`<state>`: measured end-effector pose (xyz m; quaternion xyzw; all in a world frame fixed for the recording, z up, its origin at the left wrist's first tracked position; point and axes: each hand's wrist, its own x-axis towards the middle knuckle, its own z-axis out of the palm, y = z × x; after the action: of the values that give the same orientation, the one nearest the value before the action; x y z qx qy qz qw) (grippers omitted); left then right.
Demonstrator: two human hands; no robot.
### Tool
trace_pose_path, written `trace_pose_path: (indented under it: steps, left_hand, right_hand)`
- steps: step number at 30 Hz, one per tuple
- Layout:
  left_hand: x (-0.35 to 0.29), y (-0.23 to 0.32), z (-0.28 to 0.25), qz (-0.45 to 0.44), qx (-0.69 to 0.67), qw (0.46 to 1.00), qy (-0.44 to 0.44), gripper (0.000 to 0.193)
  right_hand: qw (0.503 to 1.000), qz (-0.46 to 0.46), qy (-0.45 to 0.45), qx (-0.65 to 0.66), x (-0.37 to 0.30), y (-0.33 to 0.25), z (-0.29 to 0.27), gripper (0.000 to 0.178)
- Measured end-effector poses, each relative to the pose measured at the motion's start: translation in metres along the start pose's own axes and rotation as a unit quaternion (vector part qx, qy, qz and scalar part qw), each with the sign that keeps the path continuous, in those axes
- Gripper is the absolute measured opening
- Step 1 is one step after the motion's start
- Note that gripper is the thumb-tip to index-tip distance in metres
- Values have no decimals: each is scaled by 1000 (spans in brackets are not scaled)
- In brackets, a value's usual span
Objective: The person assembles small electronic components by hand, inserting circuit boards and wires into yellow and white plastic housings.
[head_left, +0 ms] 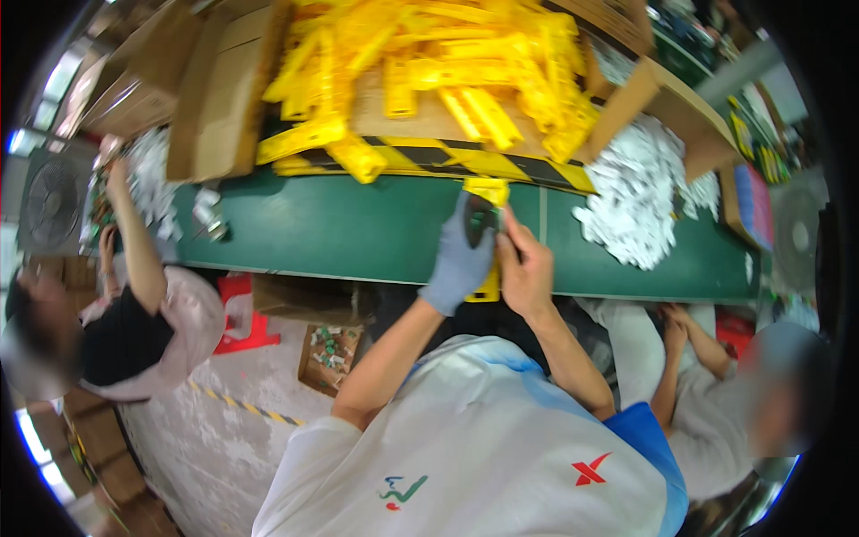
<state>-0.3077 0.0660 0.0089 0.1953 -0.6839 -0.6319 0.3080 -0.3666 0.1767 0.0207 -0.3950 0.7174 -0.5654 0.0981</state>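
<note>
In front of me, at the near edge of the green table, my left hand [461, 255] wears a grey glove with a dark patch and is closed around a long yellow plastic part [486, 189]. One end of the part shows beyond the fingers, the other below the hand. My right hand [526, 268] is bare and sits close against its right side, thumb and fingers pinched together by the part. What lies in that pinch is too small and covered to make out.
A large heap of similar yellow parts [429, 72] fills the far side behind a black-and-yellow striped edge [420, 157]. White pieces [631, 197] are piled on the green table [358, 233] at right. Cardboard boxes [219, 98] stand left. People sit on both sides.
</note>
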Motion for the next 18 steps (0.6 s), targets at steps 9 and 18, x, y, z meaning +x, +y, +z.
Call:
trace_pose_path:
  steps: [9,18]
  left_hand:
    - [-4,-3,4,48,41,998,21,33]
    - [-30,1,15,49,-7,986,-159,70]
  right_hand:
    - [999,-1,11,-34,6,-5,-3,38]
    - [991,-23,-64,-119,5,-28,-39,74]
